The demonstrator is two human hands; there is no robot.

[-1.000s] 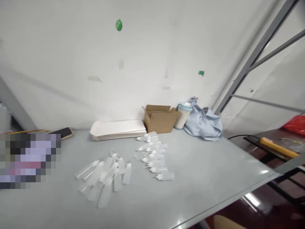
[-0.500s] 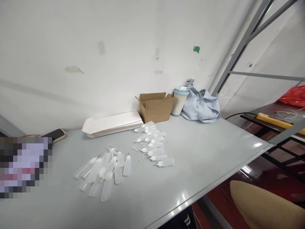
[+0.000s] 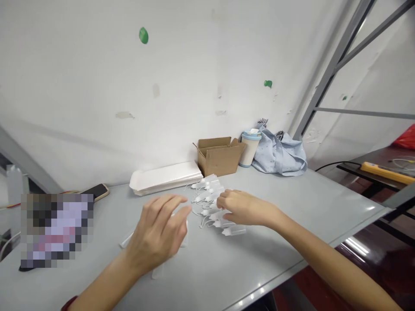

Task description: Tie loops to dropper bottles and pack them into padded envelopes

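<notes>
My left hand (image 3: 158,229) hovers over the left pile of small clear squeeze bottles (image 3: 158,272), its fingers bent but apart, holding nothing I can see. Most of that pile is hidden beneath the hand. Over the right group of small squeeze bottles (image 3: 235,230), which have white tops and thin loops, reaches my right hand (image 3: 243,207). Its fingers curl downward with the thumb apart from them, and several bottles lie under and beside it. Whether the fingertips touch a bottle is unclear.
Against the wall stand a stack of white paper sleeves (image 3: 168,176), an open cardboard box (image 3: 223,160), a cup with a blue lid (image 3: 249,149) and a light blue cloth bag (image 3: 280,151). A phone (image 3: 97,191) lies at the left beside a blurred-out item (image 3: 61,229).
Both my hands have come into view, the left above the left pile, the right above the right bottles. The camera view has shifted, so everything sits slightly lower and further right.
</notes>
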